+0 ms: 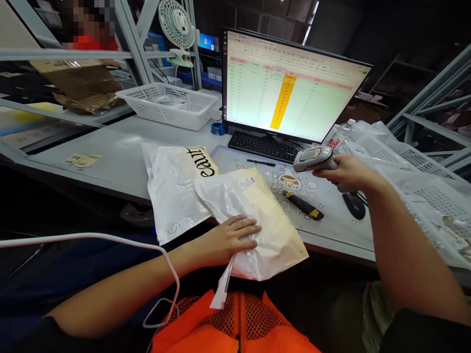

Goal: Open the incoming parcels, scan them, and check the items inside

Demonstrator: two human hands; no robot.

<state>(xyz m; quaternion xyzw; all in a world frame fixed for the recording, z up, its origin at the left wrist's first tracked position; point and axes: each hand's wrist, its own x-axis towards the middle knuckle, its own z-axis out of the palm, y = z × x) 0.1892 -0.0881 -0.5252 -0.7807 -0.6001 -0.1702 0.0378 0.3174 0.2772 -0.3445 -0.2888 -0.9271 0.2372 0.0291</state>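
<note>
My left hand lies flat with fingers stretched out on a white and cream plastic bag. That bag overhangs the desk's front edge and has a small printed label near its top. Under its left side is a second plastic bag with dark lettering on it. My right hand is closed round the handle of a grey barcode scanner, held above the desk in front of the monitor. The scanner's head points left; part of its handle is hidden by my fingers.
Behind stand a monitor showing a spreadsheet and a black keyboard. A utility knife, a pen and a mouse lie on the desk. White baskets flank the monitor. A white cable crosses my left forearm.
</note>
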